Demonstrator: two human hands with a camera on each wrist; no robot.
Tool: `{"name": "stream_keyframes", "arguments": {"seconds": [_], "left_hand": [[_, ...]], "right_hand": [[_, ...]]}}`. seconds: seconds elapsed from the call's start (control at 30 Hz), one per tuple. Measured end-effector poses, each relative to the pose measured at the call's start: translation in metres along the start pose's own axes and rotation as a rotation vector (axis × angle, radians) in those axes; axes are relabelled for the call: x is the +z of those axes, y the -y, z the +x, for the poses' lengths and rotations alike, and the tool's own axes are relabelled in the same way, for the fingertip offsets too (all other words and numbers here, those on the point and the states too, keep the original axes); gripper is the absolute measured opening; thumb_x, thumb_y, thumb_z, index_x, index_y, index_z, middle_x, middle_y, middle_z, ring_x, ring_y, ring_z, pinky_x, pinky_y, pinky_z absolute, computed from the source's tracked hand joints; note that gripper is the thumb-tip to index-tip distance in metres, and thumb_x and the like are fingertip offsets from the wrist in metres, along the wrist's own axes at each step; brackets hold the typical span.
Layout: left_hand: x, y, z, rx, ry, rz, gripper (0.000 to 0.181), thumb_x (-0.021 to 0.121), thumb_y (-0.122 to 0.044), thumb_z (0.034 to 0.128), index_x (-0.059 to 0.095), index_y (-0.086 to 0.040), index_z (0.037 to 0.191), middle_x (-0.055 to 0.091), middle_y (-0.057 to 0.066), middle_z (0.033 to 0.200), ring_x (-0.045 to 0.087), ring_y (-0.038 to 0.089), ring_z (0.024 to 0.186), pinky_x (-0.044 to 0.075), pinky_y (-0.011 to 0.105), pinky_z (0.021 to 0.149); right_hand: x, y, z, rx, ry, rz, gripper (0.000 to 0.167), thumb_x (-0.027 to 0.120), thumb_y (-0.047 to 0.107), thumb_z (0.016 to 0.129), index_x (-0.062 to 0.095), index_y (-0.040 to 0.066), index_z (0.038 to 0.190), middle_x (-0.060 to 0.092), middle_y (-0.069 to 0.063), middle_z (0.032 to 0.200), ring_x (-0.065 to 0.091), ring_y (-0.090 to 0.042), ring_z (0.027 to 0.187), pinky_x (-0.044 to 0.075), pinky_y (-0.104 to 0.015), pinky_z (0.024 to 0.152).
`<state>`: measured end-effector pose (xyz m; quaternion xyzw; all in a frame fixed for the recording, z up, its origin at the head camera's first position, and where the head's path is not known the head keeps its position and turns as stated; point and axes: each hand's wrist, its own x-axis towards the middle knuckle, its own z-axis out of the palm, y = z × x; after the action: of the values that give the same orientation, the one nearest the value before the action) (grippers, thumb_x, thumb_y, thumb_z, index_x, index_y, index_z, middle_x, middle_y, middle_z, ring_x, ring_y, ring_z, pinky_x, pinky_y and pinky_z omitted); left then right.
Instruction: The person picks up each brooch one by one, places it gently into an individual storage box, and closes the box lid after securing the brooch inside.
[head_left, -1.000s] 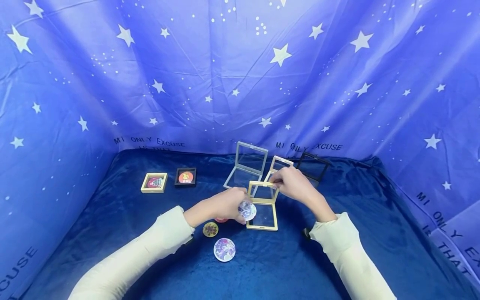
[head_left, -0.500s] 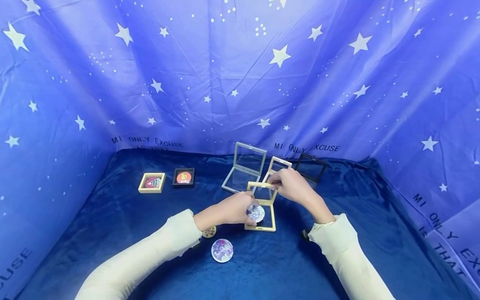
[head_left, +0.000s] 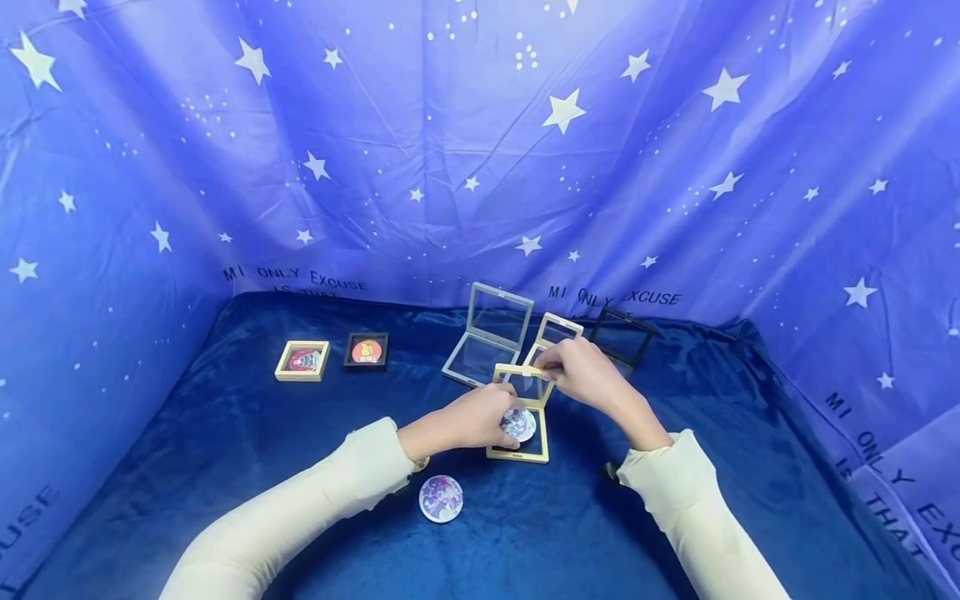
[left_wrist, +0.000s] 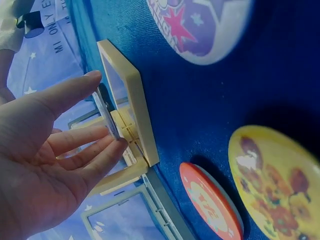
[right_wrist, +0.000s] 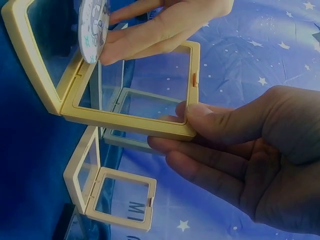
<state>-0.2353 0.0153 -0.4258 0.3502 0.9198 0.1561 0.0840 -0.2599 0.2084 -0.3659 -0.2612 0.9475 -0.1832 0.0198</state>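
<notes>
My left hand (head_left: 476,417) pinches a round purple-and-white badge (head_left: 519,426) by its edge, just over the lower half of a yellow display frame (head_left: 517,456). In the right wrist view the badge (right_wrist: 94,30) stands tilted above the clear film, and I cannot tell whether it touches it. The frame is hinged open, one half lying flat and the other raised. Its raised half (right_wrist: 130,122) is gripped at a corner by my right hand (head_left: 588,371), thumb (right_wrist: 205,117) on one side and fingers on the other.
Behind stand open grey (head_left: 498,308), cream (head_left: 558,325) and black (head_left: 626,329) frames. A larger purple badge (head_left: 441,499) lies in front; red (left_wrist: 207,200) and yellow flowered (left_wrist: 275,185) badges lie near the left wrist. Filled yellow (head_left: 302,361) and black (head_left: 366,352) frames sit at back left.
My left hand has carried the badge rightward, from beside the yellow frame to over its lower half. The right hand keeps its grip on the raised half.
</notes>
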Motion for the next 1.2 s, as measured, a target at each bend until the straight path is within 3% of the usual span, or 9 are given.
{"name": "stream_keyframes", "arguments": {"seconds": [0.37,0.6,0.83,1.2], "left_hand": [[-0.003,0.004,0.006,0.035,0.034,0.031,0.049,0.085,-0.025,0.0842,0.070,-0.007,0.128,0.069,0.007,0.125,0.067,0.014,0.106,0.055,0.026,0.088],[0.004,0.005,0.011,0.073,0.045,0.025,0.049,0.085,-0.022,0.0839,0.070,-0.008,0.128,0.070,0.005,0.125,0.067,0.013,0.110,0.053,0.024,0.092],[0.011,0.004,0.011,0.042,0.068,-0.011,0.053,0.086,-0.020,0.0827,0.068,-0.007,0.131,0.071,0.006,0.128,0.067,0.015,0.115,0.053,0.025,0.095],[0.006,0.000,0.011,0.061,0.053,0.034,0.052,0.086,-0.017,0.0827,0.068,-0.007,0.131,0.071,0.005,0.128,0.068,0.014,0.116,0.053,0.026,0.097]], "right_hand": [[-0.001,0.000,0.004,-0.030,-0.012,-0.022,0.018,0.065,-0.003,0.094,0.080,0.004,0.102,0.078,-0.011,0.096,0.064,-0.011,0.068,0.051,-0.029,0.065],[-0.001,-0.002,0.001,-0.027,-0.003,-0.005,0.018,0.066,-0.003,0.094,0.079,0.003,0.103,0.078,-0.011,0.098,0.066,-0.012,0.071,0.051,-0.029,0.065],[0.003,-0.002,-0.001,-0.024,0.010,0.010,0.016,0.066,-0.001,0.094,0.079,0.004,0.102,0.078,-0.010,0.096,0.063,-0.009,0.068,0.050,-0.028,0.064],[-0.002,-0.001,-0.001,-0.024,-0.002,0.011,0.016,0.067,-0.001,0.094,0.079,0.004,0.103,0.079,-0.010,0.095,0.065,-0.011,0.070,0.050,-0.028,0.064]]}}
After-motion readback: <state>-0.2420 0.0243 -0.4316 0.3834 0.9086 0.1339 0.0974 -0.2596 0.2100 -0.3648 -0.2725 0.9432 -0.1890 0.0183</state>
